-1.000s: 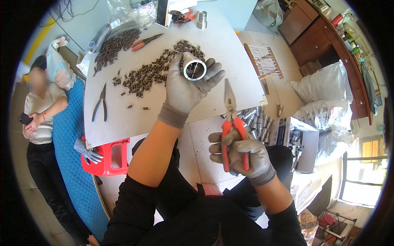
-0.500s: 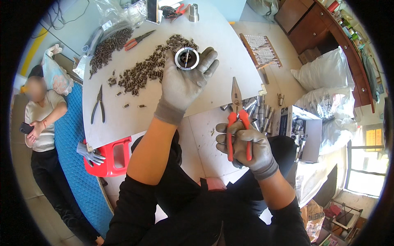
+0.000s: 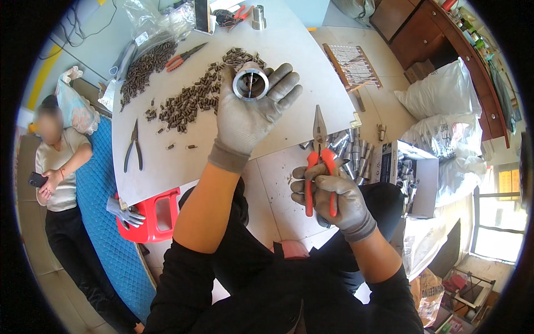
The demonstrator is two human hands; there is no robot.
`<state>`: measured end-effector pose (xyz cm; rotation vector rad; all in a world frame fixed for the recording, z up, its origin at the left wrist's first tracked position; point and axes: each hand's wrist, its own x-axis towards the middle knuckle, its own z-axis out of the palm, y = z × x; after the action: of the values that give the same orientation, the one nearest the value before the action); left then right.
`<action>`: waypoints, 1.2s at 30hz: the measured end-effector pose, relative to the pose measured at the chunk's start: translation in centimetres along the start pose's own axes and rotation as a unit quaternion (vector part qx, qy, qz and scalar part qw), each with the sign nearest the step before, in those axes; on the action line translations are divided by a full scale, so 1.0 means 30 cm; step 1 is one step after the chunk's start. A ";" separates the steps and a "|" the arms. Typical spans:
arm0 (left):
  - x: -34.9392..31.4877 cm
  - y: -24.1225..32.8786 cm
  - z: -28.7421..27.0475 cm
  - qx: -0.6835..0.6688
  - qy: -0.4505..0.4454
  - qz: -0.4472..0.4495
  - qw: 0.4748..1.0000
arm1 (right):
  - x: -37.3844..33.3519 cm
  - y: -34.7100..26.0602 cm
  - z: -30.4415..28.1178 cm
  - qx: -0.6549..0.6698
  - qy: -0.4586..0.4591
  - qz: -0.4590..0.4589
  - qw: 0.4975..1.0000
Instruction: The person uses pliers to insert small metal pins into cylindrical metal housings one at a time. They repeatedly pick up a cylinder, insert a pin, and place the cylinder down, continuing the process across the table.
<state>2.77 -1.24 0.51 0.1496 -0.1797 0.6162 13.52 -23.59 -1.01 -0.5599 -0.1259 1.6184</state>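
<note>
Left hand (image 3: pixel 250 114) clamped around a steel ring (image 3: pixel 251 84), held up over the table (image 3: pixel 300 50) with its bore facing the camera. Right hand (image 3: pixel 334 195) gripping red pliers (image 3: pixel 319 161), tips closed, low near the lap. Looks like an inspect/align step; the pliers need bringing up to the bore, springs (image 3: pixel 189 103) within reach.

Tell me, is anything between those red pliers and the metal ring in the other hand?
Nothing visible. The left hand holds the metal ring up over the white table; the right hand grips the red-handled pliers lower down, with open air between.
</note>
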 end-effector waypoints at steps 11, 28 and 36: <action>0.002 -0.017 0.002 0.129 0.001 0.033 0.991 | -0.001 0.010 0.007 -0.016 0.053 0.004 0.998; 0.006 -0.028 -0.015 0.176 0.031 0.049 0.983 | -0.020 0.013 -0.030 -0.050 0.070 0.001 0.996; 0.013 -0.018 -0.028 0.184 0.050 0.034 0.981 | -0.080 -0.061 0.038 -0.216 -0.001 0.020 0.976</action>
<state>3.50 -1.28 -0.27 0.4699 0.0292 0.7195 14.77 -25.36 1.38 -0.8978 -0.4787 1.6385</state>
